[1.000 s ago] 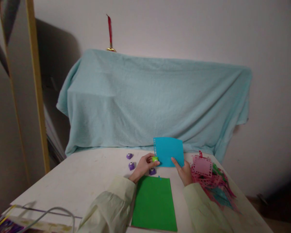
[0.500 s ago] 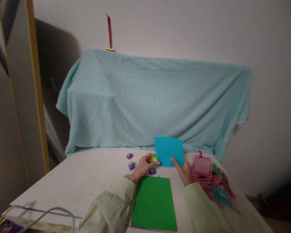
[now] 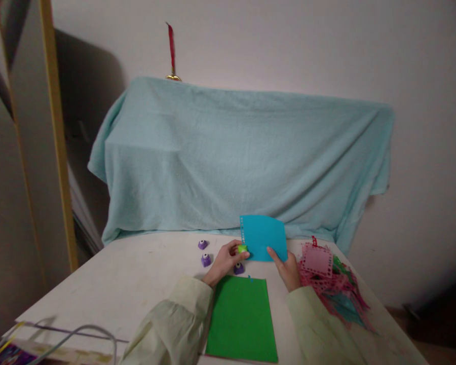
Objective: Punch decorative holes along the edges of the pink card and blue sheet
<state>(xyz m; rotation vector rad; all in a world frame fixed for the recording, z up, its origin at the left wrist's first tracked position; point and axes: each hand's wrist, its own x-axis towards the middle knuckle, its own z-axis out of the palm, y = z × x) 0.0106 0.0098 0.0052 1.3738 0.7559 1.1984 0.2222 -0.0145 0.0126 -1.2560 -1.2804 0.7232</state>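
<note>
My left hand (image 3: 227, 259) is closed on a small lime-green craft punch (image 3: 242, 249), which sits at the lower left edge of a blue sheet of paper (image 3: 264, 235). A row of small punched holes runs down that left edge. At the sheet's lower right, my right hand (image 3: 287, 266) grips the paper, its thumb lying on top. Just under my left fingers stands a purple punch (image 3: 238, 268), partly covered. Two more purple punches, one nearer (image 3: 205, 260) and one farther (image 3: 202, 245), stand left of that hand.
A green sheet stack (image 3: 241, 319) lies between my forearms on the white table (image 3: 144, 274). Punched pink paper (image 3: 317, 259) tops a heap of coloured scraps (image 3: 342, 294) at right. A pale blue cloth (image 3: 243, 157) hangs behind. A grey cable (image 3: 87, 327) curves at front left.
The blue sheet has shifted very slightly left, along with my right hand. My left hand and the green punch stay almost in place.
</note>
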